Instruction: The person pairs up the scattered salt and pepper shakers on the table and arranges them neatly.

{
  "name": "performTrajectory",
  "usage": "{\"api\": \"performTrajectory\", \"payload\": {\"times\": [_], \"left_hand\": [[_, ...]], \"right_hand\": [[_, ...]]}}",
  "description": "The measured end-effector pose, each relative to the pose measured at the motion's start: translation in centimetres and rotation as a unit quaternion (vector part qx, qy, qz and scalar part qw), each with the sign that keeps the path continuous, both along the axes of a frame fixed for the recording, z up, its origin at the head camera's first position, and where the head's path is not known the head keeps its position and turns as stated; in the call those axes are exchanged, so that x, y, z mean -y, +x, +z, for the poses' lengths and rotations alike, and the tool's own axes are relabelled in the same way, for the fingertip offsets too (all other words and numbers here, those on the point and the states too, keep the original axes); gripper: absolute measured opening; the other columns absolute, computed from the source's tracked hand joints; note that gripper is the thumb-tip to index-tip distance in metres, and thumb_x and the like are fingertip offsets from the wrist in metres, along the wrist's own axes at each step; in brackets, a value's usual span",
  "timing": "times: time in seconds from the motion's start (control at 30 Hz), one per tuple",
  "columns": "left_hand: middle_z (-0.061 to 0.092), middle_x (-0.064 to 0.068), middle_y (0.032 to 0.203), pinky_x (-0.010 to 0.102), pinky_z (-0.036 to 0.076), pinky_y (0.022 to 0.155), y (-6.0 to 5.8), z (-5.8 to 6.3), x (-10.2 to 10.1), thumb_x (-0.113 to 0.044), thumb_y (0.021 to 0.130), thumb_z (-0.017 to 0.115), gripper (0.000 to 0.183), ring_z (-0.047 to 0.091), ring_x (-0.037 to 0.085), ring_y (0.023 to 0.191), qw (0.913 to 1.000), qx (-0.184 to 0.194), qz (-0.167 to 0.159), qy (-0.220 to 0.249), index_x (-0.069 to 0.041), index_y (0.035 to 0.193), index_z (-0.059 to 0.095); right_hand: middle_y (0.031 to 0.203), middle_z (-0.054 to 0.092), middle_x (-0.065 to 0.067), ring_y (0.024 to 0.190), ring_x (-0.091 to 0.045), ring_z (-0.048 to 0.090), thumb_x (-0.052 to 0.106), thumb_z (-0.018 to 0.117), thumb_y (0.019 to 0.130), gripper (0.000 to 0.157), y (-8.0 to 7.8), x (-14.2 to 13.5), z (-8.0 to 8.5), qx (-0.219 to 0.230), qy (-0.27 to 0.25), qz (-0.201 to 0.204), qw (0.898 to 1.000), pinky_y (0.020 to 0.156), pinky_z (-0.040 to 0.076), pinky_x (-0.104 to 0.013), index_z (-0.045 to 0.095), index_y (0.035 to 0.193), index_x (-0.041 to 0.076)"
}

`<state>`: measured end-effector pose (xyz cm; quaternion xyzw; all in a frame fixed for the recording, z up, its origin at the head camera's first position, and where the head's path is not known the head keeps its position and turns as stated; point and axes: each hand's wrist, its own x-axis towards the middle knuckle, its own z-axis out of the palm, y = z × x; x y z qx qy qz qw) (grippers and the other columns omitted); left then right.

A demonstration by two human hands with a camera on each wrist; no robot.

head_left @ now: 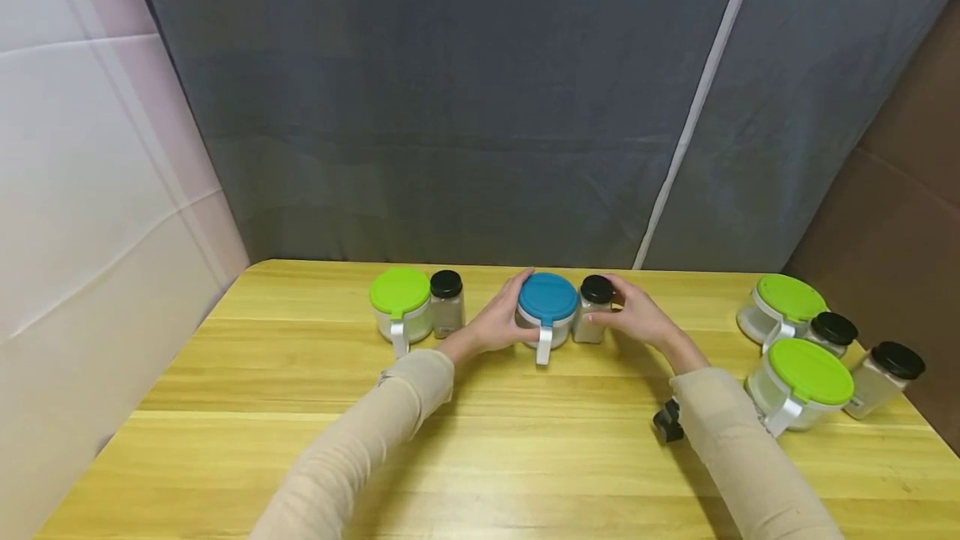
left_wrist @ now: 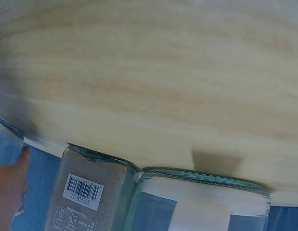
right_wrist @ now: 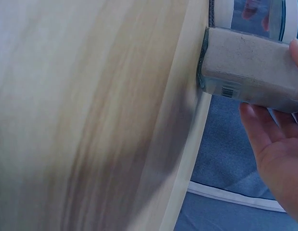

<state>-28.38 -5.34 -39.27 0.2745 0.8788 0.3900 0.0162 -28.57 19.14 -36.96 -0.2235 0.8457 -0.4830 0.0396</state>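
Note:
Near the back of the table, my left hand (head_left: 498,319) grips the left side of a glass seasoning jar with a blue lid (head_left: 548,297) and a pale front handle. My right hand (head_left: 636,312) holds the spice jar with a black cap (head_left: 588,325) just right of it, thumb in front and fingers behind. These two upright jars stand side by side. The right wrist view shows pale brown powder in the square spice jar (right_wrist: 254,67) and my right hand (right_wrist: 281,159) around it. Left fingers (left_wrist: 11,187) appear at the left wrist view's edge.
Left of my left hand stand a green-lidded jar (head_left: 401,294) and another black-capped jar (head_left: 447,311). Two green-lidded jars (head_left: 791,298) and two black-capped jars (head_left: 877,382) cluster at the right. A black object (head_left: 667,422) shows beside my right sleeve. A grey curtain (head_left: 450,107) hangs behind the table.

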Motion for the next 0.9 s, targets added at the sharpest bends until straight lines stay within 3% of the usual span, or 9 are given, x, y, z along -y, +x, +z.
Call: {"api": "performTrajectory", "payload": {"times": [0.37, 0.6, 0.9], "left_hand": [[0.012, 0.01, 0.143, 0.039, 0.02, 0.101, 0.6, 0.9, 0.8, -0.031, 0.073, 0.071, 0.098, 0.016, 0.021, 0.129, 0.9998, -0.001, -0.01, -0.015, -0.017, 0.142, 0.003], [0.009, 0.01, 0.143, 0.042, 0.023, 0.099, 1.4, 1.8, 0.6, -0.024, 0.076, 0.064, 0.091, 0.018, 0.021, 0.128, 0.9988, -0.039, -0.03, -0.005, -0.018, 0.142, 0.002], [0.004, -0.002, 0.145, 0.043, 0.023, 0.099, 2.7, 2.9, -1.7, -0.036, 0.079, 0.063, 0.086, 0.012, 0.015, 0.129, 0.9934, -0.103, 0.0, 0.05, -0.022, 0.141, 0.005]], "right_hand": [[0.125, 0.04, -0.022, 0.114, -0.037, 0.038, 0.008, 0.069, 0.076, 0.065, 0.1, -0.5, 0.2, 0.009, -0.009, 0.008, 1.0, 0.089, 0.037, -0.045, 0.034, 0.129, -0.003], [0.127, 0.04, -0.019, 0.115, -0.036, 0.038, 0.015, 0.07, 0.076, 0.066, 0.6, -1.6, 0.8, 0.006, 0.006, 0.009, 1.0, 0.09, 0.035, -0.047, 0.034, 0.13, 0.001], [0.127, 0.039, -0.022, 0.116, -0.038, 0.036, 0.013, 0.067, 0.079, 0.063, 1.4, -2.9, 2.3, -0.017, 0.015, 0.015, 1.0, 0.092, 0.031, -0.049, 0.034, 0.13, -0.002]]}}
